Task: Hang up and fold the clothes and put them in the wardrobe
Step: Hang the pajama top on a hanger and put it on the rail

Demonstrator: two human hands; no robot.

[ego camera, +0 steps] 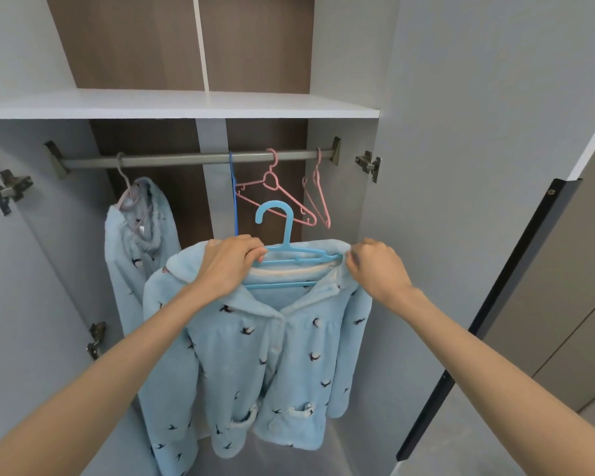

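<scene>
From the head view, we are curling our left hand point(227, 264) round the light blue hanger point(299, 258) and the fleece jacket point(255, 355) draped on it; those fingertips are hiding behind the collar. Our right hand point(375, 267) is pinching the collar's other end. Above our fingers, the wardrobe point(186, 104) rail point(172, 160) is carrying pink hangers point(270, 173) and, leftward, another blue garment point(138, 242), leaving bare rail between.

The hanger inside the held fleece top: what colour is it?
The hanger is light blue; the head view shows it clearly.
</scene>
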